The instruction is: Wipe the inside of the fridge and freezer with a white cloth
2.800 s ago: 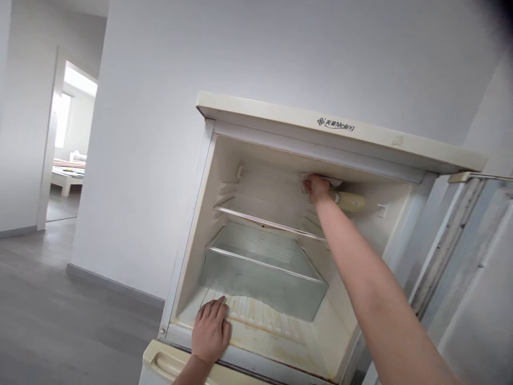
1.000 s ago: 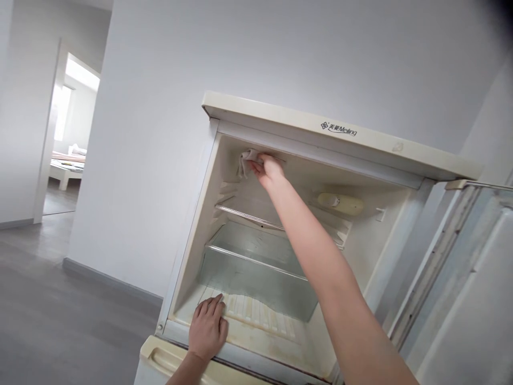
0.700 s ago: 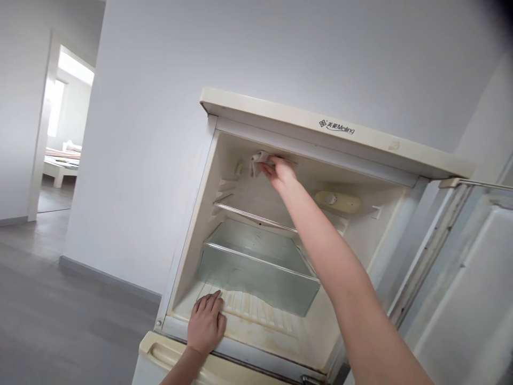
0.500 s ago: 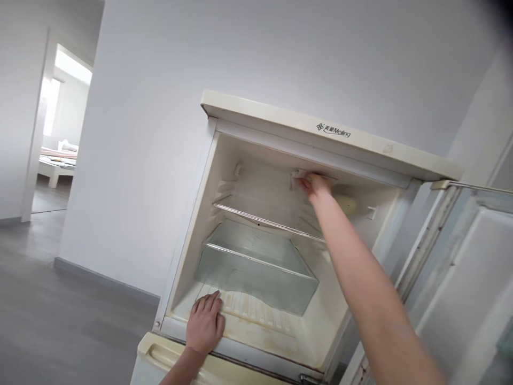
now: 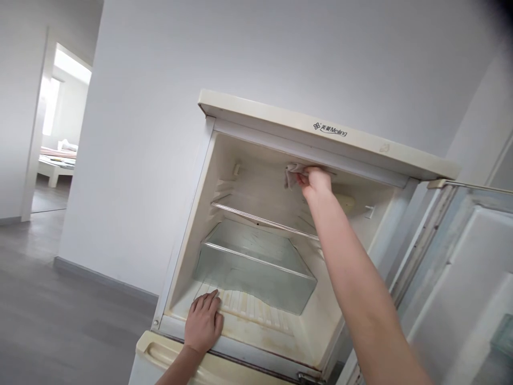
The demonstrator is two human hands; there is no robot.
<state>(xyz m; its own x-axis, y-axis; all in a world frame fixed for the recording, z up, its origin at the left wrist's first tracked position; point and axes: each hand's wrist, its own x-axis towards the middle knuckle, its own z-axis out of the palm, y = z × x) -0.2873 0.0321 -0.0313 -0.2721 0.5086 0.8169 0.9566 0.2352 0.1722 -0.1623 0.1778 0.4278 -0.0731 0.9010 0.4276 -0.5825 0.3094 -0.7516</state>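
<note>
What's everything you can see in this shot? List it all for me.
fridge: one, cream, open, against the wall
fridge door: one, pale, swung open, right edge
cloth: one, greyish, at the compartment ceiling
wire shelf: one, pale, mid-compartment
clear drawer: one, glassy, on the compartment floor
knob housing: one, cream, right inner wall
doorway: one, bright, far left, bed beyond
floor: grey, lower left
left hand: flat on the compartment floor
right hand: gripping the cloth

right hand (image 5: 316, 181) with cloth (image 5: 292, 174), slid rightward (along fridge ceiling)
</note>
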